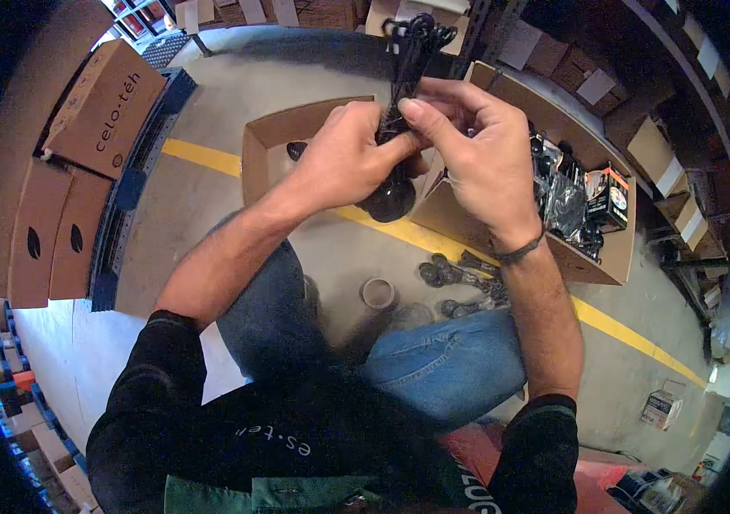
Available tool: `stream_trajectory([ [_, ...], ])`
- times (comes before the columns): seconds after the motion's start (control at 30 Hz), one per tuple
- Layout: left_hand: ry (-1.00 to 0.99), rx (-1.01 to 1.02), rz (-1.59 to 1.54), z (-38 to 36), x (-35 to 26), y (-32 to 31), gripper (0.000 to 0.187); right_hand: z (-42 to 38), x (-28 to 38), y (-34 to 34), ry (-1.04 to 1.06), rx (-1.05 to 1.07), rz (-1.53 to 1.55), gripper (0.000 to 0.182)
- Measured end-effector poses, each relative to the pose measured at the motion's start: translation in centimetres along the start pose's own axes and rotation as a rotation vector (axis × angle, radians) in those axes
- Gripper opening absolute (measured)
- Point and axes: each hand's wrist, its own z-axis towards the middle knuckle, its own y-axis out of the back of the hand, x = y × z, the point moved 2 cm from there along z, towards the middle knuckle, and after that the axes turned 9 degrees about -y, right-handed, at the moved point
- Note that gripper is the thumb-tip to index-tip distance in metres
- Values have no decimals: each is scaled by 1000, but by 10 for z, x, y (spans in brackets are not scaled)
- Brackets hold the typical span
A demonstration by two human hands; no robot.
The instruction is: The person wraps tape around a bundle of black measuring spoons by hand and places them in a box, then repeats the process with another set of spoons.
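A bundle of black spoons (392,199), rounded bowls down and handles up, is held upright in front of me. My left hand (346,158) is closed around its middle. My right hand (487,158) is closed too, thumb and fingers pinching the bundle just above the left thumb; any small thing between those fingertips is hidden. More black spoons in bundles (468,278) lie on the floor by my right knee. Beside them on the floor is a roll of tape (378,294).
An open cardboard box (266,141) stands behind my left hand. To the right, another open box (588,267) holds black items, clear plastic wrap and a small printed box (607,199). Stacked cartons (112,107) sit on a blue pallet at left. Shelving with boxes lines the right.
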Motion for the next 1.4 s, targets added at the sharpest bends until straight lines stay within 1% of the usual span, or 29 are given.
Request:
stream_trajectory([
  [0.07, -51, -1, -154, 1, 2, -4, 26, 2, 2, -5, 33, -52, 100, 26],
  [0.1, -77, -3, -230, 1, -1, -4, 26, 2, 4, -4, 5, -19, 122, 24],
  [0.2, -53, 108, -381, 1, -13, 2, 28, 1, 12, 2, -67, 55, 199, 21],
  [0.3, -72, 133, -430, 2, -14, 2, 28, -1, 16, 5, -102, 81, 252, 20],
  [0.4, -177, 165, -338, 3, -10, 7, 28, 0, 16, 7, -113, 92, 212, 20],
  [0.47, -146, 206, -397, 1, -7, 6, 27, -4, 18, 8, -107, 76, 155, 20],
  [0.5, -130, 230, -427, 0, -5, 6, 27, -5, 20, 9, -79, 51, 103, 20],
  [0.6, -201, 259, -386, 4, -1, 7, 26, -7, 24, 10, 19, -25, -37, 19],
  [0.67, -169, 248, -470, -1, -6, 6, 26, -5, 26, 12, 102, -80, -113, 19],
  [0.7, -155, 245, -510, -1, -9, 6, 26, -4, 26, 12, 64, -30, -62, 20],
  [0.73, -219, 292, -458, -1, -13, 8, 28, -2, 24, 12, 25, 25, -10, 22],
  [0.83, -146, 419, -604, -7, -15, 9, 30, 0, 15, 10, -91, 187, 119, 27],
  [0.87, -115, 432, -637, -9, -14, 9, 34, 2, 13, 9, -121, 238, 157, 29],
  [0.97, -108, 556, -779, -14, -16, 10, 37, 5, 9, 5, -178, 324, 284, 33],
  [1.0, -111, 650, -830, -14, -15, 8, 44, 7, 7, 4, -172, 443, 322, 32],
  [1.1, -100, 660, -912, -14, -10, 5, 48, 9, -4, 1, -158, 461, 451, 30],
  [1.13, -96, 650, -853, -14, -10, 6, 53, 11, -7, 0, -124, 423, 453, 32],
  [1.23, -89, 651, -1047, -16, -5, 4, 55, 5, -11, -7, -71, 369, 449, 35],
  [1.27, -51, 622, -1022, -15, -4, 6, 56, 6, -14, -14, 31, 254, 454, 37],
  [1.33, 30, 559, -980, -13, -11, 8, 58, 1, 2, -8, -117, 245, 465, 36],
  [1.37, -18, 452, -828, -11, -10, 9, 57, -1, 10, -6, -193, 241, 469, 36],
  [1.4, -65, 342, -678, -6, -9, 10, 56, -3, 16, -8, -164, 158, 501, 34],
])
